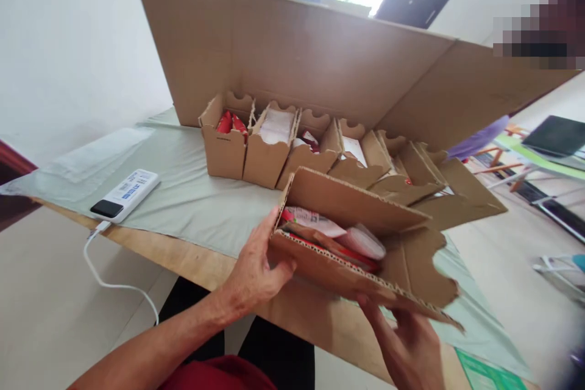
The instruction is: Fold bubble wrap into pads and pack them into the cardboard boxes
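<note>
Between my two hands is an open-topped cardboard box [361, 192], tilted above the front edge of the table. My left hand [260, 265] grips its left end, thumb on the near wall and fingers around the end. Under the near wall, toward the right, my right hand [406, 341] supports it; part of those fingers is hidden below. Inside lie a clear plastic packet [363, 242] and red-and-white packets [311, 219]. Behind it, a row of similar cardboard boxes [223, 152] stands on the cloth, holding red packets [231, 123] and white packets [276, 125].
A large cardboard panel [311, 49] stands upright behind the row. On the left of the cloth [183, 195] lies a white power bank [125, 195] with a white cable [114, 285]. A green sheet [489, 372] is at the lower right. Another table with a dark laptop [560, 140] stands beyond.
</note>
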`<state>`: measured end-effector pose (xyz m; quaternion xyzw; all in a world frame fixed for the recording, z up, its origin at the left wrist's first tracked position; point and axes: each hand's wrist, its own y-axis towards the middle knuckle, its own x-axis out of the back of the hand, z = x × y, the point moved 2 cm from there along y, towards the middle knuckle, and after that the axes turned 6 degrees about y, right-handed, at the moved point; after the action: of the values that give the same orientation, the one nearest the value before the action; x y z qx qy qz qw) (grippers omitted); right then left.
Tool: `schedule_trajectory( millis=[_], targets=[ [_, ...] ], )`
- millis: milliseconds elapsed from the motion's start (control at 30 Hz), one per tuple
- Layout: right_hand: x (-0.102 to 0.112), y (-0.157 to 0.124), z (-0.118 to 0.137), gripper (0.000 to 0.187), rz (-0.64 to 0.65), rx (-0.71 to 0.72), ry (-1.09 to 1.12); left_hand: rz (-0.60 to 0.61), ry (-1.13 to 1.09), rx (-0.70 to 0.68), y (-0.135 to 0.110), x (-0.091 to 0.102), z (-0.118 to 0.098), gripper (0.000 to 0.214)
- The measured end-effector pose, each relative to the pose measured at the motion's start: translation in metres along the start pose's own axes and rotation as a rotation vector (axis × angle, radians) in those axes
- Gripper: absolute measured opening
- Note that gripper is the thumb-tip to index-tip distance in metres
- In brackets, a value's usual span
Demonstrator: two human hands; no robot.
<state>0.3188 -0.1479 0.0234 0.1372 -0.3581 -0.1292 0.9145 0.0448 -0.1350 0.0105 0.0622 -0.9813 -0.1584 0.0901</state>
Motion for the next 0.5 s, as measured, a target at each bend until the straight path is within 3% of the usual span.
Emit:
schedule_trajectory(
  millis=[100,167,267,367,433,500],
  targets=[
    [-0.011,-0.022,-0.001,0.043,0.096,0.053,-0.017,-0.061,-0.008,0.093,-0.017,0.021,0.016,0.053],
    [-0.039,-0.035,0.014,0.042,0.18,0.117,0.063,-0.141,0.017,0.135,-0.013,0.057,0.024,0.048],
    [-0.09,-0.052,0.05,0.057,0.306,0.277,0.255,-0.299,0.075,0.135,0.012,0.125,0.026,0.053],
    [-0.121,-0.055,0.074,0.066,0.5,0.471,0.364,-0.607,0.123,0.137,0.028,0.175,0.024,0.067],
    [-0.128,-0.039,0.074,0.056,0.517,0.436,0.352,-0.741,0.094,0.185,0.023,0.185,0.031,0.07],
    [-0.132,-0.015,0.069,0.05,0.481,0.303,0.334,-0.754,0.043,0.205,0.006,0.176,0.043,0.07]
  ],
)
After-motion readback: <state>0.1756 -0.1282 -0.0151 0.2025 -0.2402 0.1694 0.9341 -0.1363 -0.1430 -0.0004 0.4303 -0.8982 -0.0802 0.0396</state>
